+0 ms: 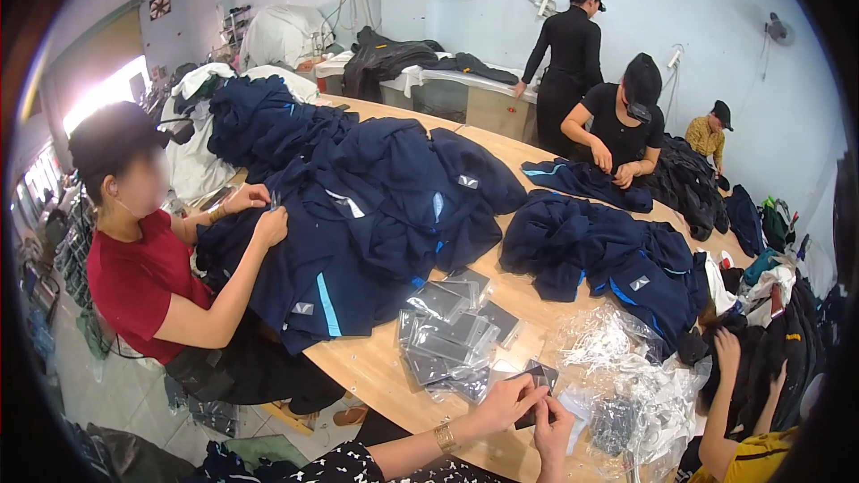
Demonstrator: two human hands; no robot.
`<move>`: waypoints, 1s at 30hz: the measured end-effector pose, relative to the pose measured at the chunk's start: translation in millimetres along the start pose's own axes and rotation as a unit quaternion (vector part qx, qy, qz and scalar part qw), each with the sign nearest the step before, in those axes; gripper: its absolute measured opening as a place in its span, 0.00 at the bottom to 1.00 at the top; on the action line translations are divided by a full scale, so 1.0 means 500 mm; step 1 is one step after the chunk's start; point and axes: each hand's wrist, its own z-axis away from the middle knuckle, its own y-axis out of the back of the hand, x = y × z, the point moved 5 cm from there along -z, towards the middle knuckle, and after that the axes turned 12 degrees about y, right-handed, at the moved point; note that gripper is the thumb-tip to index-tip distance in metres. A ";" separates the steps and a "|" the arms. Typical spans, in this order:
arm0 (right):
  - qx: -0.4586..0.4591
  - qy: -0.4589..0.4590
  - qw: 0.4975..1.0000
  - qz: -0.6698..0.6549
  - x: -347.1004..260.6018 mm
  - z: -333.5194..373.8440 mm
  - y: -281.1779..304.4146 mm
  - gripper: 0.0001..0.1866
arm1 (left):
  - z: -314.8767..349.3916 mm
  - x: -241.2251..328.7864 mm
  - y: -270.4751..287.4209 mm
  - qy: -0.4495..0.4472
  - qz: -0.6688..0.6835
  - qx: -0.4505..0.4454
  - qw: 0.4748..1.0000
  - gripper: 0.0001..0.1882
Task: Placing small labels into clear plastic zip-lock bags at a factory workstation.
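Note:
At the table's near edge, my left hand (508, 402) and my right hand (554, 427) meet with fingertips pinched together. Between and behind them shows a small dark flat piece (540, 375), like the packets beside it; my fingers cover much of it. A gold-coloured band circles my left wrist, below a black-and-white patterned sleeve. Just left of my hands lies a loose pile of clear plastic packets (447, 331) with dark grey flat contents. To the right of my hands is a heap of crumpled clear plastic with white tags or strings (626, 367).
Navy garments (367, 197) with light blue strips cover much of the wooden table (358, 371). More navy garments (599, 250) lie across from me. Co-workers handle clothing at left, at the far side and at lower right. Dark clothes (796, 331) are heaped at the right edge.

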 end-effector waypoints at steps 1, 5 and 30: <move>0.022 0.010 1.000 0.013 -0.003 0.004 0.000 0.08 | -0.002 -0.007 0.000 0.009 0.002 0.019 1.000 0.18; 0.028 0.037 0.998 0.048 -0.018 0.006 -0.009 0.07 | -0.008 -0.035 -0.005 0.051 0.008 0.035 0.998 0.17; -0.016 0.096 0.944 0.315 -0.017 -0.016 -0.006 0.06 | 0.010 0.009 -0.017 -0.113 -0.279 0.126 0.945 0.08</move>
